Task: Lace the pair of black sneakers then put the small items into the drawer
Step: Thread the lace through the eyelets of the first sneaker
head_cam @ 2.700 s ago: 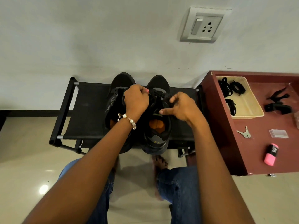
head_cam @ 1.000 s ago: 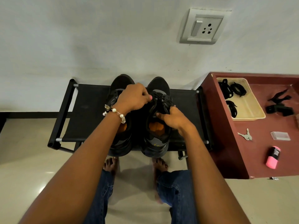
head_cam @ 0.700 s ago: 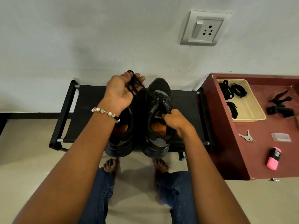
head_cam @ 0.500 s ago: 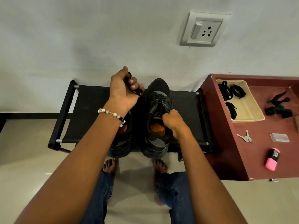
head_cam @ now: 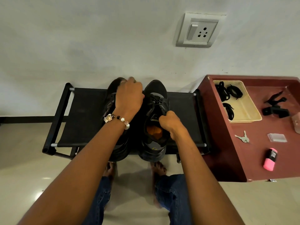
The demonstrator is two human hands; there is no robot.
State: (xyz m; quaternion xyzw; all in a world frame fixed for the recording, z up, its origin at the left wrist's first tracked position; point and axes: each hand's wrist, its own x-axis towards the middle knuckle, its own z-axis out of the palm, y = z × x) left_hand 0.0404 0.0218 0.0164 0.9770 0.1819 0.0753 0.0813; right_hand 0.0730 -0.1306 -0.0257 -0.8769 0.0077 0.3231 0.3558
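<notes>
Fingers of our right hand (head_cam: 168, 123) are curled tight, pinching the tongue and lace ends at the throat of the right sneaker (head_cam: 154, 120), just above its orange insole. Our left hand (head_cam: 129, 96) lies over the far part of the left sneaker (head_cam: 113, 111), knuckles up; its fingers bend down out of sight between the two shoes, so we cannot tell whether they grasp a lace or simply rest there. A beaded bracelet (head_cam: 116, 119) circles that wrist.

Both black sneakers stand side by side, toes toward the wall, on the black fabric shoe rack (head_cam: 84, 114). The right one shows laces crossing its upper part.

To the right, the maroon counter (head_cam: 243, 153) touches the rack's end. On its far part sits a cream tray (head_cam: 248, 109) holding coiled black laces (head_cam: 227, 95). Right of the tray lies a black clip (head_cam: 276, 106). Nearer to us are a pair of keys (head_cam: 242, 138), a small clear plastic case (head_cam: 276, 138) and a pink-and-black highlighter (head_cam: 270, 159), all well apart from one another.

On the wall above, a switch-and-socket plate (head_cam: 199, 30). Our bare feet and jeans show below the rack.
</notes>
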